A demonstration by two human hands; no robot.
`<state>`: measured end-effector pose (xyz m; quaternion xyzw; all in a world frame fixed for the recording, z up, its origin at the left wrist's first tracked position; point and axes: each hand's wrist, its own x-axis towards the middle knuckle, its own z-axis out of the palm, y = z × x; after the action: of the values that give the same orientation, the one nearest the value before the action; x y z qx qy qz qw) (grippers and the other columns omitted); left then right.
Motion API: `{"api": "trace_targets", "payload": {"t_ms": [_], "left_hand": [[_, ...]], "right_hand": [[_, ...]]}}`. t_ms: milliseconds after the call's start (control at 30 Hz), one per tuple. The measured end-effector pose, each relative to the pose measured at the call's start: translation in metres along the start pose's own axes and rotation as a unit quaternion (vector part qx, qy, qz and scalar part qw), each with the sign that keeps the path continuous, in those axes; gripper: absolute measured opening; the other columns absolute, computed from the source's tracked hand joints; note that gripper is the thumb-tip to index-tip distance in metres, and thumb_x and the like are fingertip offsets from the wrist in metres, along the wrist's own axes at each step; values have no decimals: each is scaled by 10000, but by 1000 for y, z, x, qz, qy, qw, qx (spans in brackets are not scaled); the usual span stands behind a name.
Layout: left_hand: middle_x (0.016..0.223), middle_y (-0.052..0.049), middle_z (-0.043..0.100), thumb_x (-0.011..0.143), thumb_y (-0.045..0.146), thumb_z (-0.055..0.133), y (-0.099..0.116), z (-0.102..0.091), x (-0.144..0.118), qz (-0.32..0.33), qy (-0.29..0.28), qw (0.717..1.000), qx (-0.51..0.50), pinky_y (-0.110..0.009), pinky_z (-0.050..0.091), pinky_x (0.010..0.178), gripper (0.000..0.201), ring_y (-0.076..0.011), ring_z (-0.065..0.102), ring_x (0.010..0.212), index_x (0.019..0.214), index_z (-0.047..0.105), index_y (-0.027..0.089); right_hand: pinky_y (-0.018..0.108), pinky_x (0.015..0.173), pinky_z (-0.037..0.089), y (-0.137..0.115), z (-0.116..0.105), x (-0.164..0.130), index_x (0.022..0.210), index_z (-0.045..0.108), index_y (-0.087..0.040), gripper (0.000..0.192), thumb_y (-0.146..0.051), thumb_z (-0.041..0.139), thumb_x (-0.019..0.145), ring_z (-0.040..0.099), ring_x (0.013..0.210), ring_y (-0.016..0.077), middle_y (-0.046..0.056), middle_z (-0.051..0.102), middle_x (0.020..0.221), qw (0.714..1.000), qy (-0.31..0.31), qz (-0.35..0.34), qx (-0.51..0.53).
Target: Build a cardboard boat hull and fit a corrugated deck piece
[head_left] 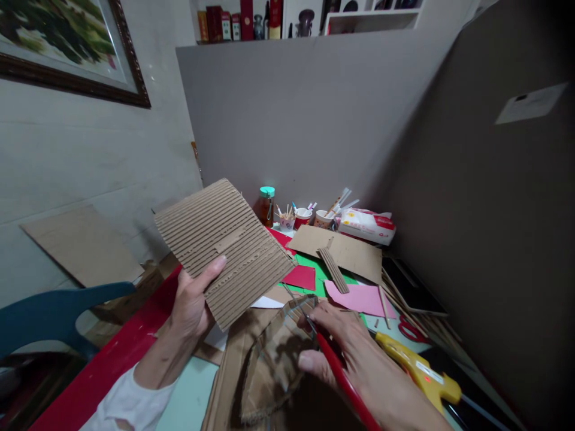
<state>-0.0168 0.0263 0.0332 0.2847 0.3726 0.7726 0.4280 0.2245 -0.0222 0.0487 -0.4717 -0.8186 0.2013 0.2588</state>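
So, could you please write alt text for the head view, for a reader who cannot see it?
The left hand holds up a ribbed corrugated cardboard sheet, while the right hand holds a red-handled tool over a curved cardboard piece. A yellow glue gun, coloured paper and cups lie on the cluttered table.

Left hand [191, 305] raised, palm toward camera, thumb pressed forward, fingers closed in a grip. Right hand [350, 353] lower, knuckles up, fingers pinched closed, white sleeve on left forearm.
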Motion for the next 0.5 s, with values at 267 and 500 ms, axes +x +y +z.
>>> {"api": "trace_targets", "payload": {"t_ms": [267, 500], "left_hand": [[1088, -72, 773, 646, 257, 884, -7, 2, -10, -24, -38, 999, 8, -329, 612, 857, 595, -266, 724, 1033, 1199, 675, 190], [1111, -68, 766, 665, 264, 882, -8, 3, -13, -46, -48, 998, -4, -349, 578, 950, 623, -279, 692, 1118, 1240, 657, 190]], "right_hand": [[389, 818, 498, 0, 8, 1, 1069, 706, -279, 443, -658, 609, 860, 642, 951, 290, 65, 705, 1077, 999, -23, 21, 29], [315, 730, 482, 1, 7, 5, 953, 687, -226, 433, -642, 581, 892, 621, 836, 236, 54, 690, 911, 998, 1, 35, 52]]}}
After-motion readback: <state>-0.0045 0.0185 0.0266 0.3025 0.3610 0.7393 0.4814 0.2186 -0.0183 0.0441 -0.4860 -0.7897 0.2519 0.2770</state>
